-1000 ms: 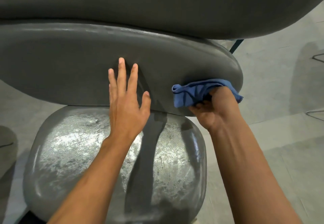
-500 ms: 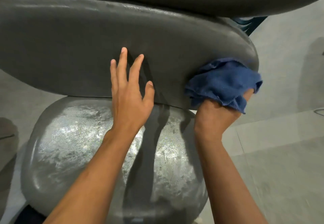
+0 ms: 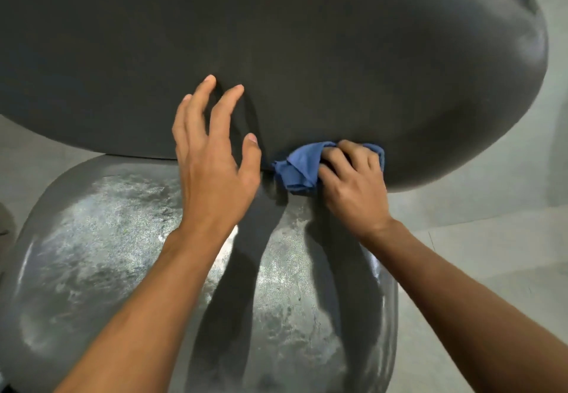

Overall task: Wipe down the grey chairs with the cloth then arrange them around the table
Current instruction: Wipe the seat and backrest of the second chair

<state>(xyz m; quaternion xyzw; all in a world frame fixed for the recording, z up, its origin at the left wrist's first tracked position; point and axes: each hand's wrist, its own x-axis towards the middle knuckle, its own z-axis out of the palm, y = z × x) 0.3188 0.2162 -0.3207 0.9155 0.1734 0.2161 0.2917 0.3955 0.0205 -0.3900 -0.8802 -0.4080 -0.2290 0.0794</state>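
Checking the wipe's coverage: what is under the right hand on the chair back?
A bunched blue cloth sits under the right hand, pressed against the grey backrest near its lower edge. The backrest surface beneath cloth and fingers is covered, so its state cannot be seen.

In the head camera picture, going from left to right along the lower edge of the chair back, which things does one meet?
Left hand, its fingers spread against the grey chair back → blue cloth → right hand, which grips the cloth.
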